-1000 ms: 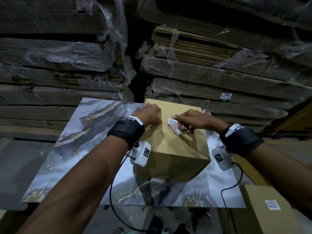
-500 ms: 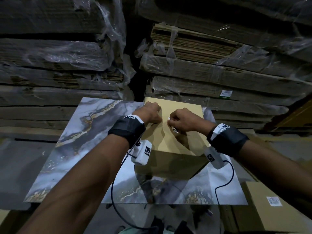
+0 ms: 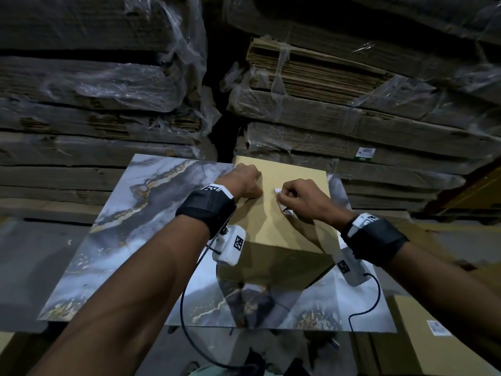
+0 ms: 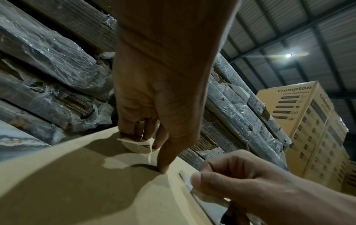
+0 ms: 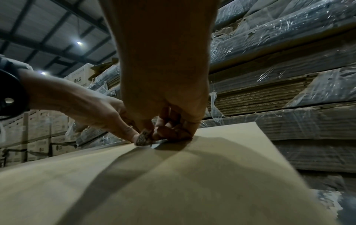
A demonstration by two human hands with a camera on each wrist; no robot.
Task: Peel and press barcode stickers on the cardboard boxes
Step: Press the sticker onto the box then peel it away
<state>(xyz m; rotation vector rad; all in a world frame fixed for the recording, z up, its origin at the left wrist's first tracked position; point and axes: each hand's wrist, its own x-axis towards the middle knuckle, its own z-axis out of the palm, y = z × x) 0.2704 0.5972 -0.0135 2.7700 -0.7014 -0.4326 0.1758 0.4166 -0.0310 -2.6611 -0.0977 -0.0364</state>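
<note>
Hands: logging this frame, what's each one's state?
Left hand: curled, holding white backing strip, thumb on tan cardboard box.
Right hand: pinching white barcode sticker.

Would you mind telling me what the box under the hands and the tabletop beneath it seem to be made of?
The box looks like plain tan cardboard with a matte finish: flat panels, crisp edges, no shine. The tabletop has a glossy grey marble pattern with gold veins and mirrors the box; whether it is stone, tile or a printed sheet, I cannot tell.
</note>
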